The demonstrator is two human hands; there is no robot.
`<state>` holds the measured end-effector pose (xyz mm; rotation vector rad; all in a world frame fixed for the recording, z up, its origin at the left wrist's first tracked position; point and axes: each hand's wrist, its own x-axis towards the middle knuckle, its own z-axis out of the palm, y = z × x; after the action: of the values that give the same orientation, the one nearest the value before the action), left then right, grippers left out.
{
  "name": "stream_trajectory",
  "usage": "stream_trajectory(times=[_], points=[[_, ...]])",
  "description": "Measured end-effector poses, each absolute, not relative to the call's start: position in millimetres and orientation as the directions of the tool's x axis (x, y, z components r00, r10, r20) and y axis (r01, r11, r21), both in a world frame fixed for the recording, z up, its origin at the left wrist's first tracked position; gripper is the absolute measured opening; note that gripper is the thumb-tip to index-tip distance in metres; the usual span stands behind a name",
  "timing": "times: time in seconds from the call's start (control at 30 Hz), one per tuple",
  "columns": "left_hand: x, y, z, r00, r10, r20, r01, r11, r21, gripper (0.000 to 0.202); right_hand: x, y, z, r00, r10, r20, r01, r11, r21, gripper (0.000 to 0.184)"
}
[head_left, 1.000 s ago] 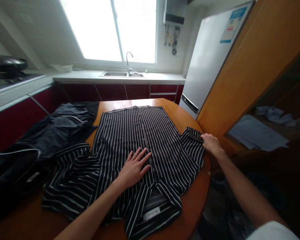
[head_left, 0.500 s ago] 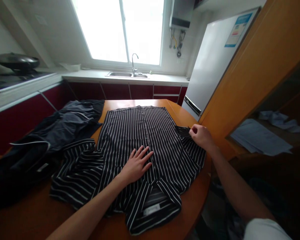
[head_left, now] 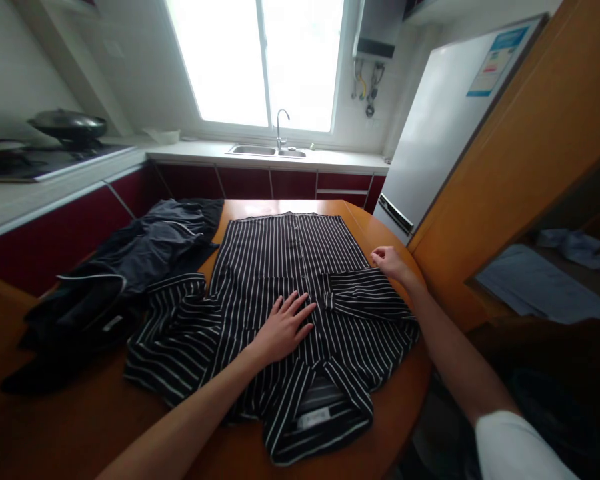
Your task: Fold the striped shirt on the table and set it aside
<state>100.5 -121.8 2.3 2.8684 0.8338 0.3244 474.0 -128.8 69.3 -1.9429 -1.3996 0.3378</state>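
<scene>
A black shirt with white stripes (head_left: pixel 275 247) lies spread, buttons up, collar toward me. My left hand (head_left: pixel 286 327) rests flat on its middle, fingers spread. On the right, the sleeve (head_left: pixel 365 290) lies folded inward across the shirt, cuff near the button line. Just beyond this sleeve's upper edge is my right hand (head_left: pixel 391 261), its fingers curled together with no cloth visible in them. The other sleeve (head_left: pixel 175 340) is bunched at the left. Inside the open collar (head_left: pixel 325 427) a white label shows.
Dark clothes with white piping (head_left: pixel 145 247) are heaped on the left of the wooden table (head_left: pixel 365 217). A wooden cabinet (head_left: pixel 505 173) holding papers stands close on the right, beside the fridge (head_left: pixel 445 113). A counter with a sink (head_left: pixel 253 151) runs behind.
My right hand has brought the right sleeve inward over the shirt and moved off the cloth. My left hand stays on the shirt. The view has shifted slightly left.
</scene>
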Motion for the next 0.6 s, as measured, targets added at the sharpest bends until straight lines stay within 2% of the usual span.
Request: stream_trajectory(times=[0.17, 0.33, 0.47, 0.6], points=[[101, -122, 8, 0.824, 0.516, 0.234, 0.475, -0.854, 0.21, 0.049, 511, -120, 47, 0.372, 0.911, 0.175, 0.703, -0.154, -0.694, 0.018], [125, -125, 31, 0.867, 0.422, 0.265, 0.366, -0.9, 0.235, 0.047, 513, -127, 21, 0.239, 0.959, 0.155, 0.647, -0.038, -0.761, 0.025], [157, -127, 41, 0.904, 0.368, 0.217, 0.334, -0.926, 0.178, 0.046, 514, -132, 8, 0.213, 0.961, 0.177, 0.601, 0.014, -0.799, 0.039], [181, -127, 38, 0.912, 0.372, 0.171, 0.361, -0.928, 0.092, 0.035, 518, -132, 2, 0.214, 0.954, 0.211, 0.579, 0.05, -0.814, 0.044]])
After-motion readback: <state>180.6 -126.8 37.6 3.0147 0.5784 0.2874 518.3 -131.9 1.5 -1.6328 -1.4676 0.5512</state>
